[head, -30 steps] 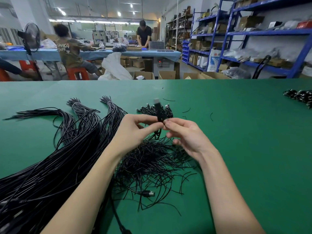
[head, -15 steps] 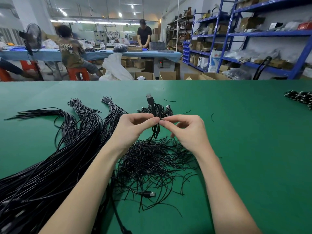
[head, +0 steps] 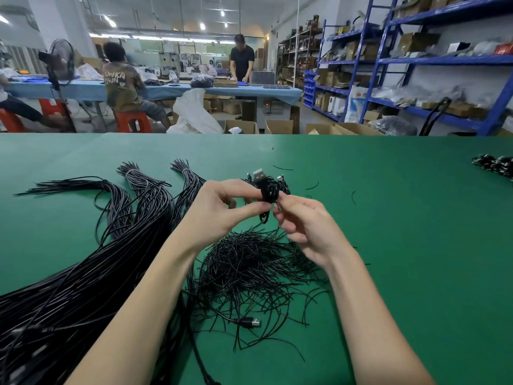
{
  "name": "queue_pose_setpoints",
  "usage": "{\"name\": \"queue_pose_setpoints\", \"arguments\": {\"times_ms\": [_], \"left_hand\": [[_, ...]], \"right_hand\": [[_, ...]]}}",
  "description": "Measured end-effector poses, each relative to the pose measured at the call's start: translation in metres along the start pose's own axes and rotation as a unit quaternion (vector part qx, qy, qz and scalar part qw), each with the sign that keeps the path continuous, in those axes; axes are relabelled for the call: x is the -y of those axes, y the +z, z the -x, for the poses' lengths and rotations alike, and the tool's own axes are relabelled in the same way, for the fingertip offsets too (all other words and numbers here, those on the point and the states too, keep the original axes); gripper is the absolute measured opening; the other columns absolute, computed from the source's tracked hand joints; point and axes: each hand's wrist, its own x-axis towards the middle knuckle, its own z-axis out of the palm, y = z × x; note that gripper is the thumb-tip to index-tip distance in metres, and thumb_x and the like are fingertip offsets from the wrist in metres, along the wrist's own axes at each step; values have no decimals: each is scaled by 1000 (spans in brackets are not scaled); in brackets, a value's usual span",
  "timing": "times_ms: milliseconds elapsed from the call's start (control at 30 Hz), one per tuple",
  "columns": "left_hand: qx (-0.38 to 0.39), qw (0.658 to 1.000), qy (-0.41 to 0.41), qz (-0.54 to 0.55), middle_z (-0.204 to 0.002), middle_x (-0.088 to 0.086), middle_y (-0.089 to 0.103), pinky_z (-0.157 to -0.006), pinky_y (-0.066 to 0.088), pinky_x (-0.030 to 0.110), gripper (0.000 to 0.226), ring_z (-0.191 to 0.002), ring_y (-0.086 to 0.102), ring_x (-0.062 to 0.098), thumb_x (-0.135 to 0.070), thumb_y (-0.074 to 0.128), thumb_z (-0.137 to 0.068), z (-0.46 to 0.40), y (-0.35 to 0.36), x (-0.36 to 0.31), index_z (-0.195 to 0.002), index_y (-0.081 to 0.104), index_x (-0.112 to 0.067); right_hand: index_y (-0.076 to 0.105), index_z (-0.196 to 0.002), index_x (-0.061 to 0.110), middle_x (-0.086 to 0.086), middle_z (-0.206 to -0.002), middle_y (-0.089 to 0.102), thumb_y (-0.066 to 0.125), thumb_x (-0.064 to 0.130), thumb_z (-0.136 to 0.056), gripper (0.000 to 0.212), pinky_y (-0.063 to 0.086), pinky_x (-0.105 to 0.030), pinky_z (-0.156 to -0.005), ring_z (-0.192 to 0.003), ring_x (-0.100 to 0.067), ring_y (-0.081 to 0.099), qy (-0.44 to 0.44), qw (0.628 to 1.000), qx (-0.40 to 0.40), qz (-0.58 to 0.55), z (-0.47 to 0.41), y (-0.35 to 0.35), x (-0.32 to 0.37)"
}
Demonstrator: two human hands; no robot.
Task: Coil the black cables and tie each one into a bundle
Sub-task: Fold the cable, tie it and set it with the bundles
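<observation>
Head view, one entry, places given from the coiled cable.

Item 1: coiled cable [head: 268,191], black, small and tight, held above the green table [head: 388,218], with a USB plug [head: 258,174] sticking up at its top.

Item 2: your left hand [head: 219,215], thumb and fingertips pinching the coil from its left side.

Item 3: your right hand [head: 302,226], fingers curled and pinching at the coil's lower right edge, most likely on the tie; the tie itself is too thin and dark to make out.

Item 4: heap of short black ties [head: 255,270], directly below the coil, with a loose plug [head: 249,322] lying at its near edge.

Item 5: long uncoiled cables [head: 91,273], left of the coil, bunched and banded at their far ends.

Item 6: finished bundles [head: 497,163], far right of the coil, cut off by the frame edge.

Risks, as judged from here: if your left pinch eases before the tie is twisted shut, the coil may spring open. A loose twist would likely let the bundle unwind later. Working right over the heap, you could snag extra ties.

Not visible: the coil's second plug, whether the tie is already wrapped round, and the near ends of the long cables.
</observation>
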Motion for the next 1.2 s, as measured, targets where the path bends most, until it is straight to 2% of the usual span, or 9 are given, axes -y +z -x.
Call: {"name": "queue_pose_setpoints", "arguments": {"times_ms": [133,300,433,533,667,767,867,1000,1200], "left_hand": [[-13,982,107,-152,-92,-11,74,-63,43,18,21,-76,61,1,-22,82,-81,-3,1,-3,-101,80,-23],[-69,883,307,-349,-95,-6,72,-68,50,27,18,-76,58,18,-25,71,-92,-3,6,-1,-108,80,-25],[-56,988,-34,-137,-84,-11,73,-67,42,9,22,-73,61,-1,-29,71,-93,-4,13,-1,-114,75,-32],[31,953,-286,90,-88,-13,75,-72,44,22,37,-75,62,4,-55,59,-93,-3,6,-4,-105,79,-26],[63,963,-244,95,-96,-17,74,-77,43,27,26,-80,57,4,-44,73,-83,0,0,5,-108,77,-37],[63,963,-238,113,-90,-15,70,-75,41,28,29,-73,55,3,-39,79,-75,0,2,7,-104,77,-37],[63,955,-250,144,-76,-9,56,-60,38,21,22,-62,49,5,-30,83,-70,-1,2,6,-91,76,-29],[85,948,-260,161,-62,-11,52,-41,29,14,23,-45,39,5,-16,73,-89,-2,2,4,-111,65,-14],[111,912,-335,212,-98,10,76,-41,37,18,37,-59,60,13,-48,48,-102,-4,-4,-6,-125,55,-21]], "right_hand": [[66,-78,10,2,-67,53,68,21,-86,14,24,-13,-29,-46,-2,36,101,985,8,-137,-2,1,-4],[69,-77,8,-1,-66,54,71,14,-81,7,25,-12,-28,-42,-3,39,144,959,-9,-243,-3,0,-1],[71,-78,17,6,-69,60,66,26,-99,24,26,-13,-36,-47,-3,39,-12,990,-139,12,-8,-1,-5],[72,-76,27,12,-68,66,65,34,-100,26,32,-11,-46,-47,-1,43,-159,941,-154,256,-7,-8,-10],[70,-78,29,-7,-75,66,66,41,-96,22,35,-29,-56,-58,-14,44,-202,921,-112,313,-6,-10,-14],[70,-78,28,-5,-73,65,61,55,-88,29,34,-27,-55,-56,-14,42,-194,933,-90,290,-6,-8,-15],[69,-80,28,9,-68,62,63,49,-91,25,32,-20,-50,-52,-9,38,-184,937,-64,291,-6,-9,-16],[69,-81,28,6,-67,57,65,38,-98,20,28,-19,-46,-50,-11,34,-172,930,-53,321,-6,-11,-18],[69,-84,37,-15,-79,63,58,59,-89,25,32,-30,-59,-56,-14,36,-148,905,-63,394,-3,-12,-15]]}}
